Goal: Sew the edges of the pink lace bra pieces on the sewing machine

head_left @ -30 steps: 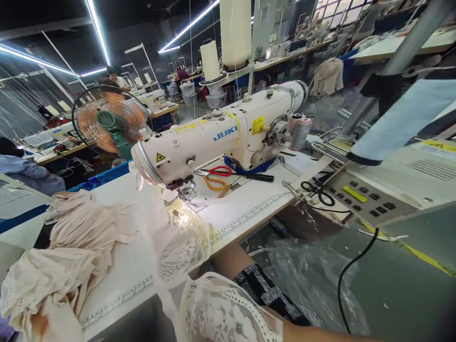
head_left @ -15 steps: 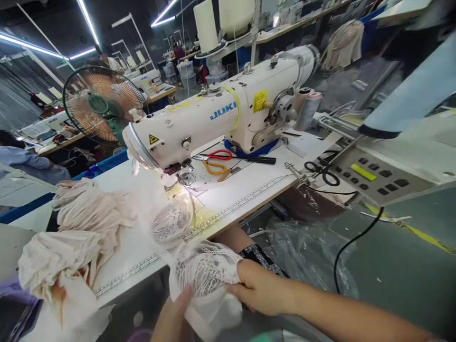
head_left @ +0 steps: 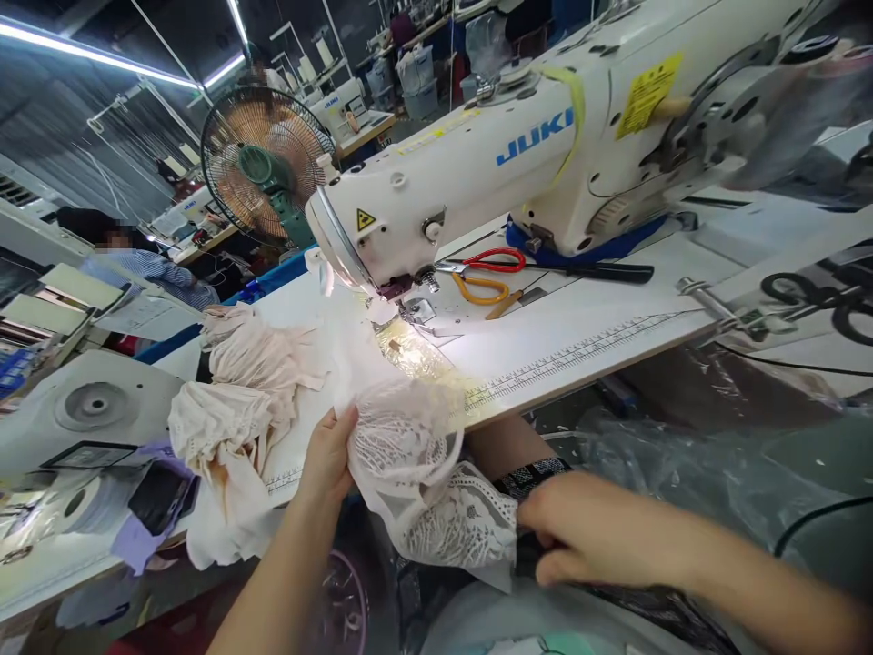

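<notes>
A white lace bra (head_left: 454,518) hangs over the front edge of the sewing table, its two cups side by side. My left hand (head_left: 331,455) pinches its left edge, thumb on top. At the far end of the lower cup, my right hand (head_left: 566,528) is closed with curled fingers against the lace edge; its fingertips are partly hidden. Sheer white fabric runs from the upper cup up toward the needle area of the white JUKI sewing machine (head_left: 464,191), where a lamp lights the bed.
Red-and-orange-handled scissors (head_left: 487,277) and a black-handled tool (head_left: 614,272) lie by the machine base. Pale gathered fabric pieces (head_left: 252,391) are heaped at left. A fan (head_left: 265,168) stands behind. Clear plastic (head_left: 634,464) lies low at right. A person in a striped shirt (head_left: 150,273) sits farther back.
My view has shifted closer and leftward. My left hand has moved up the bra to its upper cup's edge. The right hand stays by the lower cup's end, and the cups are spread out more.
</notes>
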`<state>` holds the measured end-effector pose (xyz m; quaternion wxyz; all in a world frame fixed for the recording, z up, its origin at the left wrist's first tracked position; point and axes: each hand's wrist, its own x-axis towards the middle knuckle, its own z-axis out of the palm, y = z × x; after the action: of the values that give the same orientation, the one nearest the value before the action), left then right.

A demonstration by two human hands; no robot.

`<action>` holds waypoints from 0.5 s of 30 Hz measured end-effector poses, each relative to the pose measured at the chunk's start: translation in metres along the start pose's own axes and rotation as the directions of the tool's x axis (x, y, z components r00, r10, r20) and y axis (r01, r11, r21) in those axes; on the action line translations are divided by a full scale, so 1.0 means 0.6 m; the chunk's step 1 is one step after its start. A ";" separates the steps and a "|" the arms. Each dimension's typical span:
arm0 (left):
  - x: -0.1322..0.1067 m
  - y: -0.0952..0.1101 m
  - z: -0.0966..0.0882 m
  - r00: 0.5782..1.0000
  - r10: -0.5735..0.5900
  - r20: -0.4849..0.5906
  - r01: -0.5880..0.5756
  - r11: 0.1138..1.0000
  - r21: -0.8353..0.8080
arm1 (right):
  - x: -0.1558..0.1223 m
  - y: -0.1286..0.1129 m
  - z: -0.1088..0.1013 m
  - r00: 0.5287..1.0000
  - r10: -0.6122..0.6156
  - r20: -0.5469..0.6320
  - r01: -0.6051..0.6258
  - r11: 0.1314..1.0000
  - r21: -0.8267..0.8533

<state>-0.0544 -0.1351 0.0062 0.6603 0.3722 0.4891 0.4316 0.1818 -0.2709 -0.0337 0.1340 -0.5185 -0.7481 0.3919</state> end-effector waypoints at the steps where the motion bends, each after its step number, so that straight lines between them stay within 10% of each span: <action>1: -0.005 -0.007 0.002 1.000 -0.001 0.021 0.000 1.000 0.023 | 0.008 0.004 -0.023 0.996 0.033 -0.080 -0.034 0.999 -0.009; 5: -0.022 -0.032 0.003 0.996 0.024 0.091 -0.037 0.990 0.135 | 0.065 -0.002 -0.089 0.871 0.124 -0.475 -0.024 0.977 0.210; 9: -0.025 -0.038 0.003 0.986 0.037 0.165 -0.084 0.953 0.292 | 0.124 -0.018 -0.087 0.977 0.050 -0.208 0.041 0.911 0.410; 15: -0.021 -0.018 0.023 0.904 -0.103 0.414 -0.217 0.724 0.654 | 0.137 -0.016 -0.086 0.992 -0.003 -0.125 0.055 0.905 0.421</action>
<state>-0.0405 -0.1514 0.0037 0.5508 0.6891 0.4467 0.1489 0.1717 -0.1772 -0.0100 0.2944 -0.4886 -0.6434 0.5106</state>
